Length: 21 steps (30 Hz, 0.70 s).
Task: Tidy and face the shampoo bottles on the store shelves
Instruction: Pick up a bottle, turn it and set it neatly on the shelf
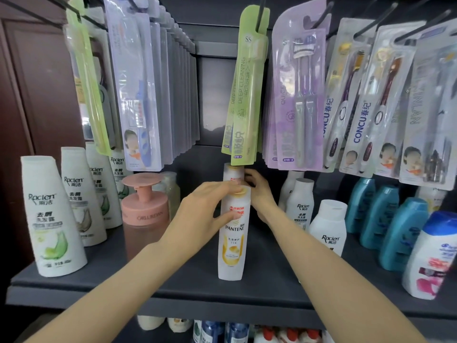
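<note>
A white and yellow Pantene shampoo bottle (232,243) stands upright at the middle front of the dark shelf (148,276), label facing me. My left hand (205,214) grips its upper part, fingers wrapped over the cap and neck. A second Pantene bottle (232,173) stands right behind it. My right hand (257,186) reaches past the front bottle and holds the rear one at its right side. White Racien bottles (53,219) line the left of the shelf.
A pink pump bottle (143,209) stands just left of my left hand. More white Racien bottles (329,226), teal bottles (400,231) and a white Head & Shoulders bottle (430,256) fill the right. Toothbrush packs (244,95) hang low overhead. A lower shelf (222,330) holds more bottles.
</note>
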Each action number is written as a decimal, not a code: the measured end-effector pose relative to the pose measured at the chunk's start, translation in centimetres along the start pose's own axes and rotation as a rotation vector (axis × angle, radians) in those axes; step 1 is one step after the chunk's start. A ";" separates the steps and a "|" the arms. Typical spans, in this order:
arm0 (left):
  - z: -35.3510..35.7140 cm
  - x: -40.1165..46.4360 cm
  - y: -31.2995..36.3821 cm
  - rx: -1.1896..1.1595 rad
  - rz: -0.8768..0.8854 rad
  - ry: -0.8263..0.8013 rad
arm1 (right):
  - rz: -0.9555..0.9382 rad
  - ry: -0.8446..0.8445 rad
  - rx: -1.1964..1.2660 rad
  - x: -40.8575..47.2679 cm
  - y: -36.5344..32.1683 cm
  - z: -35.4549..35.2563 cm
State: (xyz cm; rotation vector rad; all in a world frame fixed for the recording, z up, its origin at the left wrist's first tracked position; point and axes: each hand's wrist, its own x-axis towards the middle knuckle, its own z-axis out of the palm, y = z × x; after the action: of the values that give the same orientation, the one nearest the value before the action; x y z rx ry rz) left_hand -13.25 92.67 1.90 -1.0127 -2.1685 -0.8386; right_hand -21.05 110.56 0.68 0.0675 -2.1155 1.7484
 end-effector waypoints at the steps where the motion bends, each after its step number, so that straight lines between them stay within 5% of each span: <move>1: 0.0 0.0 0.0 0.001 0.004 0.000 | 0.002 -0.016 0.005 0.2 0.0 0.0; 21: -0.3 -0.2 0.7 0.013 -0.012 -0.026 | 0.043 0.078 -0.131 -1.1 -0.4 -1.1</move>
State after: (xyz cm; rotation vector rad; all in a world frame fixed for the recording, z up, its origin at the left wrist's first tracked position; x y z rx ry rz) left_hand -12.51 92.76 2.12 -1.0108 -2.2005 -0.8200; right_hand -19.63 111.25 0.82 -0.0816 -2.1826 1.6044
